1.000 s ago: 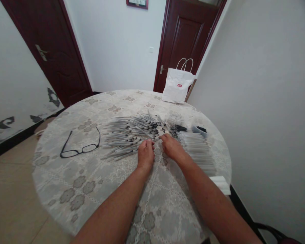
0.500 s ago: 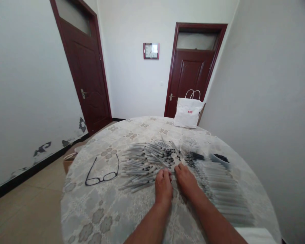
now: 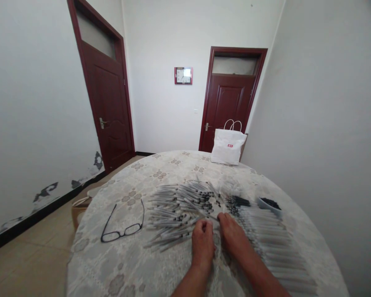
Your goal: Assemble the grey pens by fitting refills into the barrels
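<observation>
My left hand (image 3: pixel 203 240) is closed beside the near right end of a loose pile of grey pens (image 3: pixel 170 210) with black ends; whatever its curled fingers hold is hidden. My right hand (image 3: pixel 233 234) is a little to the right, its thumb and fingers pinched together. A thin pen appears to run from the pile to the right fingertips, though blur hides its exact ends. To the right of my right hand lies a long stack of pale, clear pen barrels (image 3: pixel 275 243). Small black pen parts (image 3: pixel 238 202) lie beyond it.
A bowl of black parts (image 3: pixel 269 204) stands at the right, beside a crumpled clear plastic bag (image 3: pixel 230 187). Eyeglasses (image 3: pixel 122 231) lie at the left on the patterned tablecloth (image 3: pixel 160 165). A white paper bag (image 3: pixel 228 146) stands at the table's far edge.
The view has tilted up, so the table sits lower. My hands remain close together, the gap between their fingertips slightly wider. The pen piles look unchanged.
</observation>
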Available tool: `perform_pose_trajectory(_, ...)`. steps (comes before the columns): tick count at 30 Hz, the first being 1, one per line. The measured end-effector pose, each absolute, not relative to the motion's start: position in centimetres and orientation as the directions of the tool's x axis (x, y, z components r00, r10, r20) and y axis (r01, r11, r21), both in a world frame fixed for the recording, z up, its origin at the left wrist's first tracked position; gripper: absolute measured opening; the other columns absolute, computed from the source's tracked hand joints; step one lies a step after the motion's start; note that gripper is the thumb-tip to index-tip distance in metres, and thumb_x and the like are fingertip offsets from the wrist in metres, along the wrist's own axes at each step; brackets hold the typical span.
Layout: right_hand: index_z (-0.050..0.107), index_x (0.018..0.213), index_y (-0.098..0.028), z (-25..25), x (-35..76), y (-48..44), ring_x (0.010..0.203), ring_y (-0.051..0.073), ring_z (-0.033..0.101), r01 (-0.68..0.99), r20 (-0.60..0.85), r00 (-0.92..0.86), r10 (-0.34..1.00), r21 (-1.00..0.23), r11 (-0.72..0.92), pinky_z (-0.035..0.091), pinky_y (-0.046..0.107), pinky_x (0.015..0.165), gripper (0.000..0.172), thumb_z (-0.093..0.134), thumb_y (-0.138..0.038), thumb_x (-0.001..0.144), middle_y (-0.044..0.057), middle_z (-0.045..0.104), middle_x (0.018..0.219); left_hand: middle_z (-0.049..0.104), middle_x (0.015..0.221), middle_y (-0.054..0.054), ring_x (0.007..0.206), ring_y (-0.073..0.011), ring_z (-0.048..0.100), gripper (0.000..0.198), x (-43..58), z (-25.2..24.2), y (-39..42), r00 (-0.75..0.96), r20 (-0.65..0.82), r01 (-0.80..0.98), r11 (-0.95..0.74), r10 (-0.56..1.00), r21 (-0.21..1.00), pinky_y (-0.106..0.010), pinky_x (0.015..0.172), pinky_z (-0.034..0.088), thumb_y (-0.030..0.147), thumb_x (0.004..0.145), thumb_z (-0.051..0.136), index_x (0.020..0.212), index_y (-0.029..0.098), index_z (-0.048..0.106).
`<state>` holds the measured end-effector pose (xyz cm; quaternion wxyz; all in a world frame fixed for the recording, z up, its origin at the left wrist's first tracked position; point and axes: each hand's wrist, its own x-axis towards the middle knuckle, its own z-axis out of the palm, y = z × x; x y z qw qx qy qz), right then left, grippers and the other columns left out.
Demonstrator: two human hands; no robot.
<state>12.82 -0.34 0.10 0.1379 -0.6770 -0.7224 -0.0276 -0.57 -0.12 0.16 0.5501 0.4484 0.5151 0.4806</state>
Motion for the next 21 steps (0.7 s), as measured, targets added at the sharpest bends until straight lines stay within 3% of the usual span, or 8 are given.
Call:
perform_pose_trajectory(4,0.06,0.113,-0.017,1.0,12.5,-1.8,0.099,0.023,0.065,0.958,0.217,-0.103,0.971,-0.239,0.156,0.043,0.028,0.084,0.029,0.038,-0.007,0.096,0.012,0.065,0.108,0.063,0.073,-0.001,0.045,-0.0133,0.052,0.044,-0.2,0.0,-0.1,-0.06,-0.064,-0.117,0.057,0.996,0.992,-0.026,0.042,0.041,0.063,0.082,0.059,0.096,0.021,0.062)
perform_pose_trajectory(10,0.066,0.115,-0.022,0.7,13.1,-3.6,0.1,0.023,0.066,0.826,0.325,-0.102,0.94,-0.499,0.262,0.044,0.03,0.087,0.029,0.04,-0.024,0.101,0.009,0.068,0.106,0.051,0.054,0.004,0.044,-0.0131,0.052,0.044,-0.5,-0.1,0.1,-0.058,-0.023,-0.2,0.011,0.998,0.98,-0.025,0.046,0.043,0.063,0.081,0.064,0.074,0.02,0.056)
perform_pose_trajectory(15,0.063,0.079,-0.022,0.9,13.9,-3.9,0.071,0.021,0.061,0.581,0.278,0.145,0.95,-0.801,0.146,0.043,0.03,0.066,0.044,0.039,-0.051,0.102,0.004,0.065,0.073,0.055,0.063,0.002,0.05,-0.0118,0.052,0.047,-0.7,0.5,-0.4,-0.037,-0.054,-0.4,0.035,0.998,0.916,-0.024,0.047,0.047,0.063,0.075,0.071,0.077,0.018,0.06)
perform_pose_trajectory(21,0.052,0.068,-0.023,0.0,13.7,-3.2,0.058,0.018,0.049,0.427,0.207,0.206,0.956,-0.898,0.103,0.035,0.029,0.055,0.054,0.038,-0.064,0.099,-0.001,0.051,0.059,0.058,0.068,0.003,0.051,-0.0098,0.05,0.045,-1.0,1.3,-0.6,-0.031,-0.101,-0.492,0.073,0.994,0.867,-0.023,0.046,0.047,0.058,0.072,0.077,0.082,0.016,0.063)
